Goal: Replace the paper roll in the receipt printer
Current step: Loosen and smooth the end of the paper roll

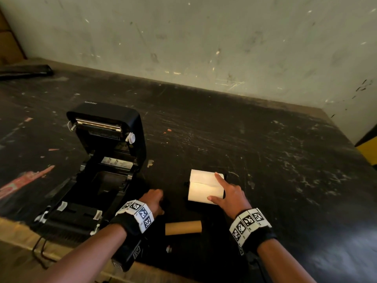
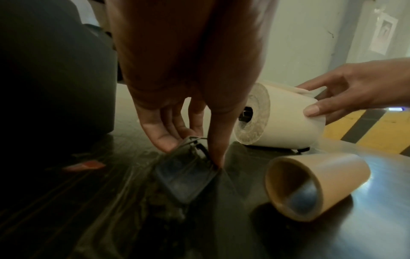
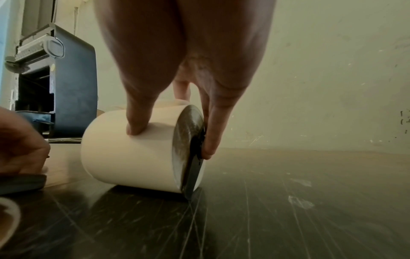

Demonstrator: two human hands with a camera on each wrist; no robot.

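Observation:
The black receipt printer point(image 1: 98, 170) stands at the left with its lid up and its paper bay empty. A new white paper roll point(image 1: 201, 193) lies on its side on the dark table, with a black spindle point(image 2: 246, 113) in its core and a black flange disc point(image 3: 190, 149) on its right end. My right hand point(image 1: 214, 186) grips the roll, thumb on the paper and fingers against the disc. My left hand point(image 2: 190, 149) pinches a flat black plastic piece point(image 2: 186, 177) that lies on the table by the printer. An empty brown cardboard core point(image 1: 183, 227) lies near the front edge.
The scratched black table point(image 1: 265, 150) runs back to a scuffed pale wall point(image 1: 204, 37). A dark flat object point(image 1: 24, 71) lies at the far left. A cable point(image 1: 40, 250) hangs from the printer's front over the table edge.

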